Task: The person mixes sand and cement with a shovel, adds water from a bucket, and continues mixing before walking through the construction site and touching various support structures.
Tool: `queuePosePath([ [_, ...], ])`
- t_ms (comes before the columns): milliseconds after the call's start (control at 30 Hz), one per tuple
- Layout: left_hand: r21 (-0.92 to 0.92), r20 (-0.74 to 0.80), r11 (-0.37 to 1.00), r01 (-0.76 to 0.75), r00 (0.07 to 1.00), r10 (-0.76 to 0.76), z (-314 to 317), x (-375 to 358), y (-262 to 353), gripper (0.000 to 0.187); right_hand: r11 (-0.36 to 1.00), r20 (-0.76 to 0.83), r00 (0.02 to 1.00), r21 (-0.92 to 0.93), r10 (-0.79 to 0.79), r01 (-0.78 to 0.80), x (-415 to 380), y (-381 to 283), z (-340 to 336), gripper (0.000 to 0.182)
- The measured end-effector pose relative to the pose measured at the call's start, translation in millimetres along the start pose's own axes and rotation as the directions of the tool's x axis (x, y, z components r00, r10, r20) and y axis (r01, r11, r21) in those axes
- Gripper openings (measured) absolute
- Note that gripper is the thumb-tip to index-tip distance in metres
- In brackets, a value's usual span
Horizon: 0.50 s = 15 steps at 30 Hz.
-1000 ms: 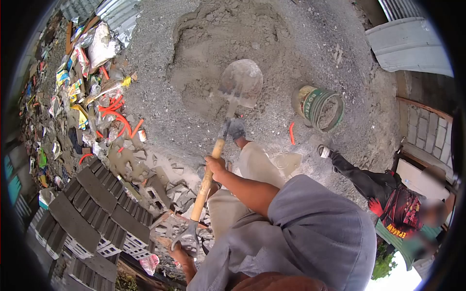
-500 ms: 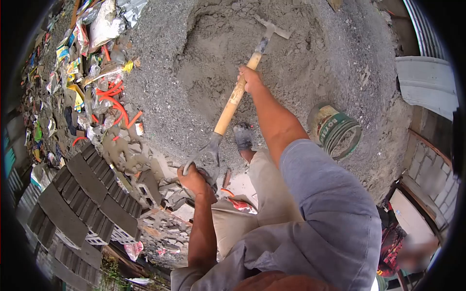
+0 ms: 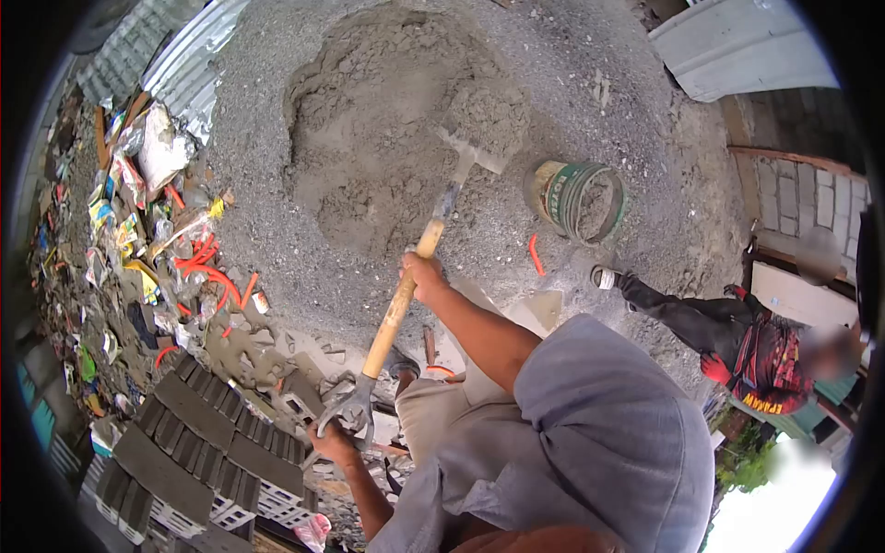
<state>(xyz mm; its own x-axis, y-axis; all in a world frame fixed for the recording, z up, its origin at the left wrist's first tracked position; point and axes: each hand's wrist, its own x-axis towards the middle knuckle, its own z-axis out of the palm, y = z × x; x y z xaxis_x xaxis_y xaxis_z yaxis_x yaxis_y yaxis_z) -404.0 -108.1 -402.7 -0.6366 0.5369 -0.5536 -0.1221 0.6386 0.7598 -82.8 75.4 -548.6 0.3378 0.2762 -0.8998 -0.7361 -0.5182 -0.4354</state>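
Observation:
A shovel with a pale wooden shaft (image 3: pixel 391 324) slants across the view. My left hand (image 3: pixel 335 444) is closed around its grey D-shaped handle, low beside the stacked blocks. Farther up, my right hand (image 3: pixel 423 275) wraps around the upper part of the shaft. The metal shovel blade (image 3: pixel 470 155) rests at the wet grey mortar mix (image 3: pixel 369 138), its far side partly hidden in the mix. Right of the blade, a green-and-cream bucket (image 3: pixel 581 201) lies tilted on the gravel, with some grey material inside.
Hollow concrete blocks (image 3: pixel 198 442) are stacked at lower left. Rubbish and orange tubing (image 3: pixel 210 267) litter the left side. A co-worker in dark trousers (image 3: pixel 687 323) and red gloves stands at right, near a block wall (image 3: pixel 802 198). Corrugated metal sheets (image 3: pixel 189 69) lie at upper left.
The view has shifted, and the co-worker at right now shows almost fully. Both hands keep their hold on the shovel, whose blade now lies nearer the mix's right edge and the bucket.

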Motion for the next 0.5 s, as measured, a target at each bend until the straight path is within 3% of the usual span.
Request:
queuePosePath([
  [133, 0.174, 0.202, 0.985, 0.0, 0.979, -0.036, -42, -15, 9, 0.018, 0.993, -0.058, 0.994, 0.076, -0.09, 0.094, -51, 14, -73, 0.013],
  [233, 0.225, 0.336, 0.974, 0.031, 0.936, -0.107, -47, -14, 12, 0.021, 0.983, -0.21, 0.966, 0.068, -0.151, 0.169, -96, -1, -113, 0.013],
  [300, 0.237, 0.417, 0.97, 0.053, 0.896, -0.151, -40, -6, 3, 0.022, 0.995, -0.356, 0.93, 0.002, -0.089, 0.096, -111, -12, -140, 0.017],
  [433, 0.259, 0.556, 0.955, 0.142, 0.786, -0.268, 2, 4, -4, 0.017, 0.993, -0.558, 0.825, 0.016, -0.09, 0.119, -111, -29, -187, 0.023],
  [500, 0.388, 0.615, 0.876, 0.285, 0.628, -0.477, 22, 8, -2, 0.013, 0.995, -0.635, 0.767, -0.089, -0.092, 0.046, -107, -37, -206, 0.031],
])
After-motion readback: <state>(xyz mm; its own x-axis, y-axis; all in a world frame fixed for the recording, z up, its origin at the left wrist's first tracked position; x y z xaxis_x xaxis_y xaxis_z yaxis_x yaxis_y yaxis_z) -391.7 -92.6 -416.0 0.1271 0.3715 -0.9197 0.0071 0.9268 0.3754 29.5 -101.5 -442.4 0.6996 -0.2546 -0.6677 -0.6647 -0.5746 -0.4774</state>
